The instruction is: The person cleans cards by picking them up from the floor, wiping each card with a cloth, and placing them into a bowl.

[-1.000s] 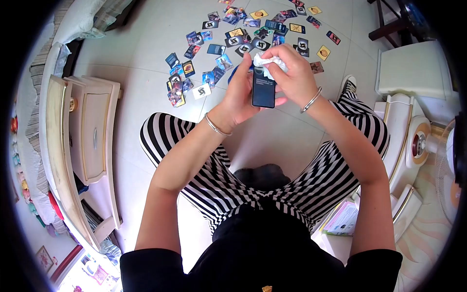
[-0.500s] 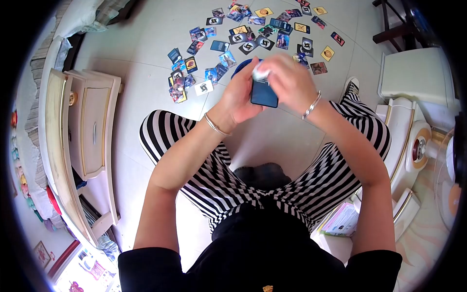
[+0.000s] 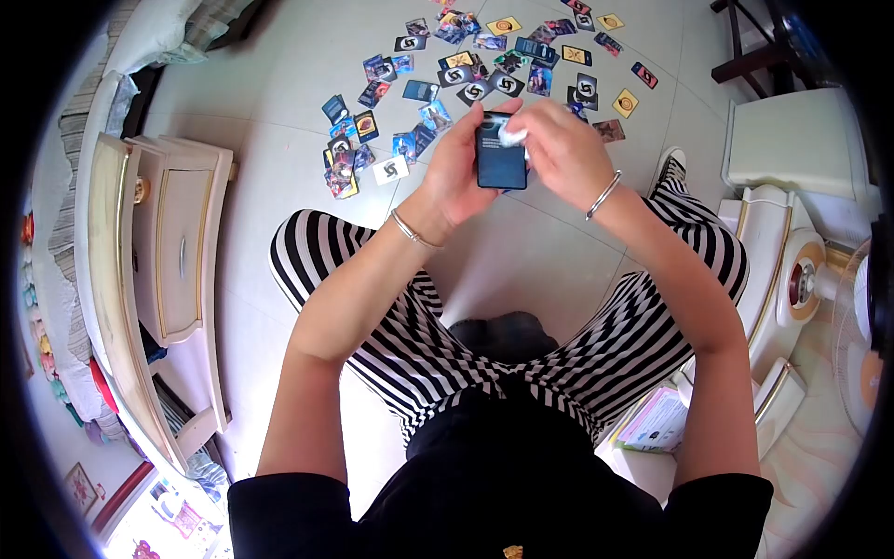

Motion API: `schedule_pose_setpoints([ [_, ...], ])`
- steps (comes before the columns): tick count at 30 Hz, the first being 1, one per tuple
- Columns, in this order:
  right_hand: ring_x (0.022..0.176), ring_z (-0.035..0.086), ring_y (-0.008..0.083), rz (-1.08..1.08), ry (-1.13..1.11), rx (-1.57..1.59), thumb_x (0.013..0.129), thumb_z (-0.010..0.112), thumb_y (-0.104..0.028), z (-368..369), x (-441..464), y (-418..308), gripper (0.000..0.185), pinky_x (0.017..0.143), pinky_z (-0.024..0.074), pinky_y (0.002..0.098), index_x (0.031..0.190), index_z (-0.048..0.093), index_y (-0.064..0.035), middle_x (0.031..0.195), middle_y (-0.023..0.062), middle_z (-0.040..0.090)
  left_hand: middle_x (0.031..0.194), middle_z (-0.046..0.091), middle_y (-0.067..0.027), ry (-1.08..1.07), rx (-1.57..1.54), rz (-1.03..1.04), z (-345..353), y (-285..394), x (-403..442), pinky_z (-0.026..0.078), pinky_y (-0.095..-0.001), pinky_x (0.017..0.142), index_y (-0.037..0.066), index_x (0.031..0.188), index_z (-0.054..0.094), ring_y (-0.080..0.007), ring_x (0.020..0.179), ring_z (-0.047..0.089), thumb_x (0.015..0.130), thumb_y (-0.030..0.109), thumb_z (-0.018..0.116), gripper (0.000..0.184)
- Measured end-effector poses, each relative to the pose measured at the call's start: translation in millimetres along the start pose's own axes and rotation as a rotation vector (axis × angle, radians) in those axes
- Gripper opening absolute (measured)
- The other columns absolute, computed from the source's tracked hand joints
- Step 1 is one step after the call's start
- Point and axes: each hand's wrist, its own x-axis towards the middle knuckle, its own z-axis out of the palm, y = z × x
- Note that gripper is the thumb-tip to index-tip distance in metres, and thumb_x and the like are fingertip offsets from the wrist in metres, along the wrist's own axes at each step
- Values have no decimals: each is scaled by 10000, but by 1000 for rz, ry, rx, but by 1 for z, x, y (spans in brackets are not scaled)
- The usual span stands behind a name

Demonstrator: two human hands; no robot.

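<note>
My left hand holds a dark blue trading card with lines of small pale text, its face turned up toward me. My right hand pinches a small white wad, perhaps tissue or cotton, against the upper part of the card. Both hands are raised over the floor between my legs. Beyond them, several scattered trading cards lie on the tiles, some overlapping. A white card with a black swirl rests to the left of my left hand.
A cream cabinet with gold trim stands at the left. To the right are a pale box-like seat, a dark wooden stool and a fan. My striped legs frame the tiled floor; a dark object lies between them.
My right hand has moved slightly right and its motion blur is gone; the white wad has shifted right across the card. The card has risen slightly and more of its face shows.
</note>
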Motion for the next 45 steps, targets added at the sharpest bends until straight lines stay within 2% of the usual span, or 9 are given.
schedule_pose_setpoints([
  [5,581,560,209,-43,-165,285,749,521,-20,5,-25,-13,82,573,443,322,812,567,-42,767,81,566,1136,548,-165,89,-140,161,-2,8,2,478,-414,867,56,1222,416,-287,1019,561,980,367,237,433],
  [8,621,520,84,603,-547,673,869,535,-218,4,-29,-14,196,567,415,252,899,605,-37,730,23,580,1228,497,-173,70,-93,232,-4,9,0,420,-440,955,60,1239,421,-308,1119,504,977,336,239,423],
  [12,569,498,62,891,-246,1145,895,564,-288,26,-27,-25,264,535,402,221,897,611,-29,729,-19,564,1103,564,-133,78,-74,230,-8,3,0,487,-411,813,61,1197,430,-262,983,564,978,305,233,383],
  [15,570,511,59,924,-107,1282,879,589,-243,34,-29,-24,213,494,401,223,880,604,-30,717,-20,561,1196,524,-156,65,58,256,-18,3,2,443,-425,920,66,1249,422,-290,1095,519,964,275,265,387],
  [20,527,505,87,1099,21,1100,832,645,-225,46,-31,3,192,464,392,247,766,596,-52,626,0,543,943,584,-41,391,474,284,-40,13,1,513,-301,765,33,1118,536,-134,841,580,867,25,517,252],
  [28,557,546,152,1152,-21,711,821,629,-187,116,-50,92,202,508,432,299,828,622,14,691,61,596,841,568,-71,681,899,149,-142,-28,43,548,-255,563,-14,1016,545,-156,711,606,747,-83,594,282],
  [36,618,571,169,1268,45,593,813,641,-198,184,-71,156,237,561,458,323,895,638,25,753,96,631,887,600,-96,763,961,97,-198,-45,96,552,-240,594,-25,1045,544,-170,768,618,779,-85,560,273],
  [43,627,560,148,1230,98,431,823,637,-213,201,-80,188,258,583,445,297,914,644,27,752,76,635,932,654,-155,788,1371,109,-240,-47,113,480,-339,786,-15,1010,621,-281,868,629,707,84,647,319],
  [45,740,634,253,1235,106,436,805,625,-273,195,-79,184,287,686,473,356,887,663,0,819,147,668,938,654,-157,827,1313,156,-253,-53,118,476,-347,788,-16,991,628,-292,858,629,712,84,644,297],
])
